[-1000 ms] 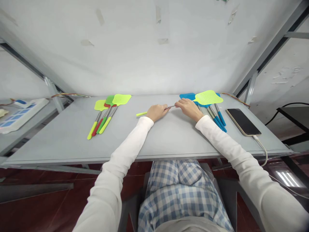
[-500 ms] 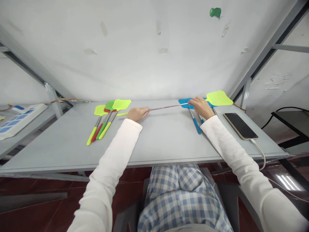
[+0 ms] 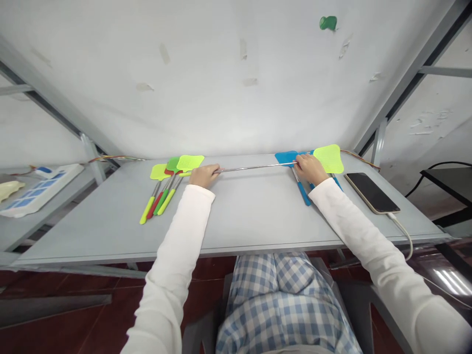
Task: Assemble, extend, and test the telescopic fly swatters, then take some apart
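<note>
Between my hands, an extended yellow-green fly swatter is held level above the table. My left hand is closed round its handle end, and a bit of yellow grip sticks out to the left. Near the yellow head, my right hand is closed on the other end of the metal shaft. Under and behind my right hand lie several blue fly swatters, partly hidden by it. To the left of my left hand, several fly swatters with yellow, red and green handles lie side by side.
A phone with a white charging cable lies at the right of the grey table. A white and blue object rests on a surface at far left. Metal frame posts stand on both sides, with a wall behind.
The yellow head at my right hand has turned and shifted slightly left and down. Both hands keep hold of the swatter. The whole view has shifted a little.
</note>
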The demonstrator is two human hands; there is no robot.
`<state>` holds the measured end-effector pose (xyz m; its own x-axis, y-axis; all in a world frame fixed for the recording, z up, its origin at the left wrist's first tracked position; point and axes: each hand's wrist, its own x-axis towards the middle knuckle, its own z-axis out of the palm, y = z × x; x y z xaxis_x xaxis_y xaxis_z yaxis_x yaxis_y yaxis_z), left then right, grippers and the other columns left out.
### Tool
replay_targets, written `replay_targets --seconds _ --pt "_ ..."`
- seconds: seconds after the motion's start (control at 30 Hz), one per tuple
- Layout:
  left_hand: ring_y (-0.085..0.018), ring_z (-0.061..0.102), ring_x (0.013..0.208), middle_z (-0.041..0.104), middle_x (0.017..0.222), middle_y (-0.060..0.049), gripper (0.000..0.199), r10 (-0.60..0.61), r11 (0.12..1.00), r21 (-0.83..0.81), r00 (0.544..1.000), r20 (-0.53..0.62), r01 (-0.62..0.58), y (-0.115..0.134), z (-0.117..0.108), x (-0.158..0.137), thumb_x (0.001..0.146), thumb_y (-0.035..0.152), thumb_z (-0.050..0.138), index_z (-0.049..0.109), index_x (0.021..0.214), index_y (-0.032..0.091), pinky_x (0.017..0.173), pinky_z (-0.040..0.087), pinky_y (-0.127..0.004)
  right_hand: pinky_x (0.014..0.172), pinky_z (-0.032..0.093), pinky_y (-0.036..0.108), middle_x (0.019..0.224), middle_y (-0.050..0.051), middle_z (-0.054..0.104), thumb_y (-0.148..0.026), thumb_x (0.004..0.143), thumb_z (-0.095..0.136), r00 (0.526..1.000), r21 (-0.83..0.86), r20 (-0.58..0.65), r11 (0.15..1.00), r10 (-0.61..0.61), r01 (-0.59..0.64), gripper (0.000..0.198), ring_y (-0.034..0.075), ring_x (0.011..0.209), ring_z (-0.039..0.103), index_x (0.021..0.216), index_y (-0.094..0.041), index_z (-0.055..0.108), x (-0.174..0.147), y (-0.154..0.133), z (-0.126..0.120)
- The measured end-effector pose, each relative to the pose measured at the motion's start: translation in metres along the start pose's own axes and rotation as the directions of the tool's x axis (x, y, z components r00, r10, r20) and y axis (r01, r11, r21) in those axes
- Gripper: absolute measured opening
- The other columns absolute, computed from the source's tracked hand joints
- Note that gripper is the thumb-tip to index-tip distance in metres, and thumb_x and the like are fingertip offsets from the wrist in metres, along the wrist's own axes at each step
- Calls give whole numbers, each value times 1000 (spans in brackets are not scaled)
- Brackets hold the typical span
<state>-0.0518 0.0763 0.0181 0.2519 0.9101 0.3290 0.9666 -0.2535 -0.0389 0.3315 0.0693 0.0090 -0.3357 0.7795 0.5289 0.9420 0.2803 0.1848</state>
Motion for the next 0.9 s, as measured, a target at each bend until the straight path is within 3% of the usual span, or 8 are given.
replay_targets --seconds 0.2,0.3,0.37,0.5,0.6,0.73,0.9 --pt "-21 60 77 70 86 -8 43 -112 993 34 990 -91 115 -20 -9 -14 90 55 35 61 78 24 57 23 -28 82 41 42 97 16 63 -18 91 40 974 -41 -10 973 -226 226 22 27 94 55 92 -10 61 -10 -16 -5" --pt "-21 60 75 69 82 -9 43 -156 986 34 982 -101 161 -19 -12 -16 92 53 33 62 82 24 57 22 -28 98 36 48 117 18 57 -20 87 49 965 -47 -119 972 -234 230 20 31 117 47 100 -10 61 -9 -10 -16" --pt "-20 59 73 69 80 -10 41 -164 985 33 982 -97 168 -17 -12 -15 93 51 31 61 86 23 57 21 -27 100 34 50 118 17 57 -23 86 52 968 -61 -144 979 -203 196 19 31 121 44 98 -12 63 -6 3 -23" --pt "-21 61 75 69 82 -10 40 -124 989 68 990 -63 129 -10 -9 -10 96 48 27 59 93 23 57 23 -27 84 38 45 87 15 67 -30 92 45 979 -123 31 972 -200 203 32 28 98 54 77 -15 67 1 23 -33" --pt "-22 63 80 70 83 -11 42 -124 979 160 992 -11 124 -7 -8 -10 96 47 24 57 99 22 58 26 -26 71 35 39 73 15 68 -30 96 36 955 -174 185 949 -232 264 44 26 85 55 73 -13 69 -2 26 -37" --pt "-23 65 81 70 85 -15 48 -97 967 246 991 91 72 4 -13 -13 98 43 16 55 110 18 62 32 -26 64 28 34 61 15 66 -28 97 29 915 -200 308 922 -262 331 53 23 71 56 67 -10 69 -11 24 -42" --pt "-26 67 83 70 86 -18 50 31 970 233 983 180 -74 48 -21 -11 99 40 13 52 117 16 67 38 -29 62 25 32 67 14 70 -27 96 27 887 -143 334 913 -319 383 51 20 68 58 72 -12 70 -1 6 -56"
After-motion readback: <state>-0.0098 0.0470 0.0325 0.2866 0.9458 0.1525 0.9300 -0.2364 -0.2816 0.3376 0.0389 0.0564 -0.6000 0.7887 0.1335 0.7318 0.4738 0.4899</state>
